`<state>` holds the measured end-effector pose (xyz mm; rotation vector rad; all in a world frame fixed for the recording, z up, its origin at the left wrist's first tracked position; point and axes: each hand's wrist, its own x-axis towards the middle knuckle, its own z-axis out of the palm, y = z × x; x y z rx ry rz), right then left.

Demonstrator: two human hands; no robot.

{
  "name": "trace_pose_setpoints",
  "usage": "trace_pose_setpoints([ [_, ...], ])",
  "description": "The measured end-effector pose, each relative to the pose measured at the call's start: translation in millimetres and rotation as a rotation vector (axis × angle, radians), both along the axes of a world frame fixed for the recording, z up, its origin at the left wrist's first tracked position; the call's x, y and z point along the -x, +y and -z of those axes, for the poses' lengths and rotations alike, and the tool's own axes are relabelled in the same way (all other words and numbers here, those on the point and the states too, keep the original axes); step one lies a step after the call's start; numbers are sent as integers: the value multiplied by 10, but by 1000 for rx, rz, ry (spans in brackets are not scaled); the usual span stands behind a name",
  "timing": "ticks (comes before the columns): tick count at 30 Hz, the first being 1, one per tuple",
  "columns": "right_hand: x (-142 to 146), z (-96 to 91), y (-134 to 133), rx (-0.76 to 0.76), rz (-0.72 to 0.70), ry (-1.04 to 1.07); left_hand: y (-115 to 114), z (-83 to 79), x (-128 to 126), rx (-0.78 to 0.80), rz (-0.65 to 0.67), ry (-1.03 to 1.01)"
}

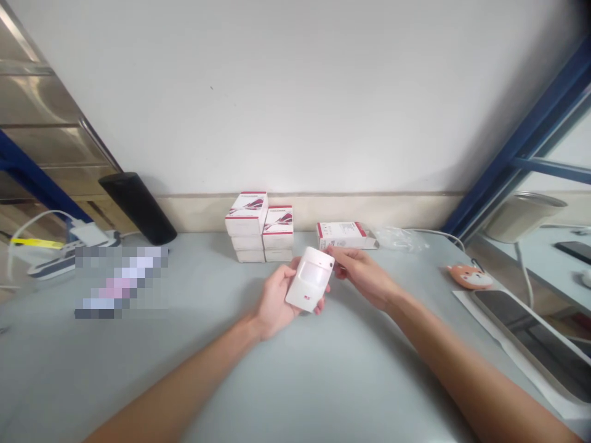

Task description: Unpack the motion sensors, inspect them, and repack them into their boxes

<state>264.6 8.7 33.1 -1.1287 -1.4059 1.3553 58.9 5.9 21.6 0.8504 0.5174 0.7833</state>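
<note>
The left hand (277, 301) and right hand (362, 277) meet just above the middle of the table (138, 375), with a white motion sensor (309, 280) held between them. The sensor's long axis is tilted, its top end leaning up and to the right, away from the person, and its bottom end pointing down and to the left. Its rounded front, with the pale lens window, faces up toward the head camera, and a small red mark (307, 300) sits near the lower end. The left hand is curled around the back and lower left side, cupping the sensor in a narrow hold. The right hand comes in from the other side, its fingertips (339, 253) pinching the top right corner.

Behind the hands, by the wall, stand two stacks of white and red boxes (247, 224), and a third box (342, 235) lies on its side just to the right, beside a see-through plastic bag (399, 239). Further right are a small orange fox-shaped pouch (470, 277) and a dark tablet (521, 332) on a white sheet. To the left stand a black cylinder (137, 208) and a power strip (50, 264) (a patch beside it is blurred out, so what lies there cannot be told).
</note>
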Motion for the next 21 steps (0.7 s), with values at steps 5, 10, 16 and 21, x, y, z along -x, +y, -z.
trace_pose_setpoints([
  [5, -286, -82, 181, -102, 503, 108, 11, -55, -5, 106, 186, 19],
  [10, -845, -153, 364, -148, 683, 349, -80, -32, -65, 152, 336, 27],
  [16, -1402, -101, 413, 46, 805, 599, -149, -33, -86, 136, 383, 155],
  [21, -1467, -35, 433, 60, 750, 633, -99, -7, -55, 148, 404, 133],
])
